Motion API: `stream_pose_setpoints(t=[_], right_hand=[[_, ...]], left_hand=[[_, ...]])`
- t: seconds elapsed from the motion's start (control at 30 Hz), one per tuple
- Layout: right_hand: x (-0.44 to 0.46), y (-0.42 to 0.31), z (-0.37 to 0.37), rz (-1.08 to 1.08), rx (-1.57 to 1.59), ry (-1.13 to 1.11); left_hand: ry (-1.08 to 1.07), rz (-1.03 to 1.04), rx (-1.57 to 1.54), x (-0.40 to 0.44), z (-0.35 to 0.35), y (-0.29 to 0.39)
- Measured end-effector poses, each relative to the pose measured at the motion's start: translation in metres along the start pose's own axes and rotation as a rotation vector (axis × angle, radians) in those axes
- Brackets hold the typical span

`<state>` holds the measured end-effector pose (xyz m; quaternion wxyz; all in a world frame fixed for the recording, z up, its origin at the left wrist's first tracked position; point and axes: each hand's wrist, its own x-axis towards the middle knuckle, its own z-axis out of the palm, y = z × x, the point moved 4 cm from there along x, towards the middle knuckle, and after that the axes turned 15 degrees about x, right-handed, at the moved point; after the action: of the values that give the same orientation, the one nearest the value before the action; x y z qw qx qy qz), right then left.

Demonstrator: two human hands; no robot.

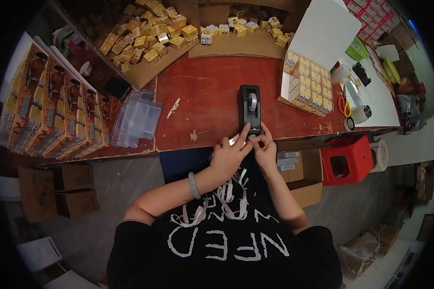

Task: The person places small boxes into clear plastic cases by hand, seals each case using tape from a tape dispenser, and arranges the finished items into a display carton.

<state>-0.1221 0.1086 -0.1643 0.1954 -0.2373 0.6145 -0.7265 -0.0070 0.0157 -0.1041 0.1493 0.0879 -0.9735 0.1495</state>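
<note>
A black tape dispenser point(245, 111) with a roll of tape point(252, 102) stands near the front edge of the red table. Just in front of it, my left hand point(226, 156) is closed around a small, shiny pale object point(234, 140) that its fingers mostly cover. One finger of that hand reaches up to the dispenser's cutting end. Beside it, my right hand point(265, 149) is closed in a pinch below the same end, its fingertips close to those of my left hand. What sits in the right-hand pinch is too small to make out.
Small yellow boxes point(141, 42) lie heaped in cartons at the back. An open display box point(306, 89) holds rows of them at right, near yellow-handled scissors point(342, 105). Printed cartons point(48, 101) and clear plastic trays point(136, 118) stand at left; a red stool point(347, 161) is below right.
</note>
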Motion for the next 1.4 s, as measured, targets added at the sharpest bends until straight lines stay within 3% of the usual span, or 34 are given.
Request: stream_pose_setpoints(t=[0.03,0.13,0.17,0.2,0.23,0.27,0.33,0.37,0.43,0.57,0.67,0.8,0.9,1.0,1.1,1.23,1.3,1.33,1.4], right_hand=[[-0.005,-0.002,0.002,-0.121,-0.064,-0.021],[-0.011,-0.005,-0.012,-0.033,0.065,0.001],[-0.014,-0.023,-0.021,-0.141,-0.111,-0.012],[-0.012,-0.041,-0.031,-0.087,-0.131,-0.008],[-0.011,-0.058,-0.036,-0.029,-0.15,-0.002],[-0.008,-0.089,-0.029,-0.066,-0.01,-0.028],[-0.001,-0.153,-0.017,-0.27,-0.306,-0.219],[0.002,-0.18,-0.009,-0.406,-0.469,-0.321],[0.01,-0.214,0.005,-0.415,-0.494,-0.407],[0.021,-0.229,0.029,-0.053,-0.024,-0.733],[0.03,-0.229,0.042,0.049,-0.042,-0.93],[0.033,-0.221,0.049,0.133,-0.013,-1.022],[0.036,-0.213,0.048,0.258,-0.027,-0.909],[0.042,-0.204,0.042,0.167,-0.016,-0.901],[0.048,-0.175,0.035,0.29,0.384,-0.76],[0.026,-0.129,0.042,0.771,0.983,-0.691],[0.021,-0.117,0.04,0.687,1.089,-0.616],[0.019,-0.115,0.041,0.669,1.059,-0.471],[0.008,-0.128,0.048,0.704,1.212,-0.445]], left_hand=[[-0.031,0.004,-0.101,0.0,-0.001,-0.005],[-0.083,-0.027,-0.461,0.003,-0.007,-0.022],[-0.084,-0.054,-0.614,0.003,-0.014,-0.032],[-0.089,-0.079,-0.768,0.005,-0.023,-0.04],[-0.239,-0.125,-0.83,0.01,-0.039,-0.047],[-0.245,-0.123,-0.985,0.013,-0.047,-0.051],[-0.253,-0.108,-1.293,0.019,-0.059,-0.055],[-0.227,-0.08,-1.342,0.021,-0.067,-0.057],[-0.275,-0.072,-1.38,0.025,-0.08,-0.061],[-0.282,-0.038,-1.379,0.028,-0.087,-0.066],[-0.384,-0.031,-1.359,0.031,-0.098,-0.069],[-0.253,0.041,-1.2,0.033,-0.096,-0.067],[-0.208,0.051,-1.201,0.034,-0.094,-0.065],[-0.232,0.025,-1.225,0.035,-0.1,-0.065],[-0.159,0.015,-1.445,0.033,-0.096,-0.06],[0.047,-0.043,-1.513,0.033,-0.075,-0.049],[0.032,-0.111,-1.717,0.028,-0.078,-0.047],[0.067,-0.148,-1.819,0.026,-0.079,-0.049],[0.338,-0.223,-1.904,0.025,-0.073,-0.061]])
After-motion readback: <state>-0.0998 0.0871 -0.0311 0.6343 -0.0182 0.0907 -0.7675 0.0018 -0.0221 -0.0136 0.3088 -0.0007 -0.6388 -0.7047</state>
